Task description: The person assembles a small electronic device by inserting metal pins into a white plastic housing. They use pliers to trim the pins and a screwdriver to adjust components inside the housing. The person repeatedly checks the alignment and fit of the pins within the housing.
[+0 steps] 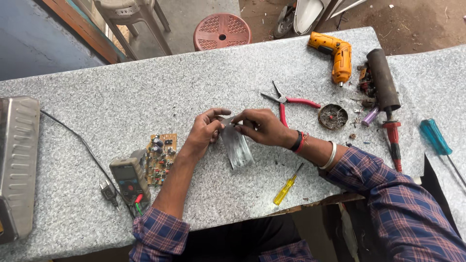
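left hand (pixel 205 130) + right hand (pixel 261 127) | both grip metal plate (pixel 236 147) | above table (pixel 145 97)

sleeves (pixel 398 204): blue-and-red plaid, rolled up past the wrists
right wrist: black and red bands (pixel 298 142), silver bangle (pixel 331 156)
left wrist: bare

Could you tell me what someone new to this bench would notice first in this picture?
At the centre, the left hand and right hand hold a ribbed grey metal piece over the speckled table. An orange cordless screwdriver lies at the far right, red-handled pliers just beyond the hands, and a circuit board beside a multimeter at near left.
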